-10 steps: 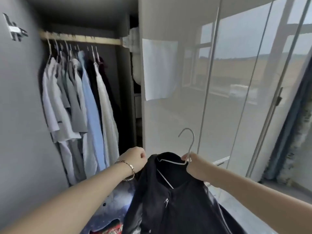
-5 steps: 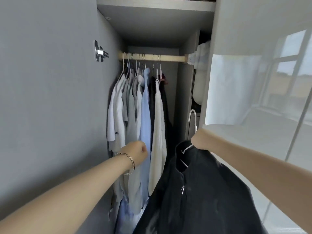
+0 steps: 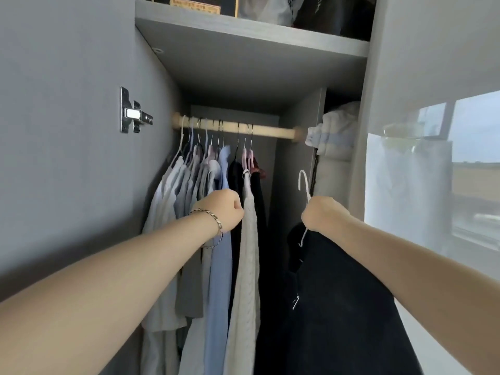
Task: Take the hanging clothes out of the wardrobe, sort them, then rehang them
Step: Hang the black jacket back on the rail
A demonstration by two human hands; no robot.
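Right now the black garment hangs from a white wire hanger in front of the open wardrobe, level with the empty right stretch of the wooden rod but well below it. The right hand grips the hanger just under its hook, fingers curled tight round the wire, and the hook stands up above the knuckles. The cloth drops away beneath the forearm.

The left hand, with a chain bracelet on its wrist, is balled into a fist against the clothes on the rod, between a light blue shirt and a pale knitted top. Whether any cloth is caught in the fist does not show. The hung clothes crowd the left part of the rod: whites and greys, then the blue shirt, the knit and a dark piece last.

A grey shelf roofs the compartment, with boxes and bags on it. A metal hinge sits on the left grey panel. Folded pale bedding fills the next compartment to the right, partly behind a glossy door.
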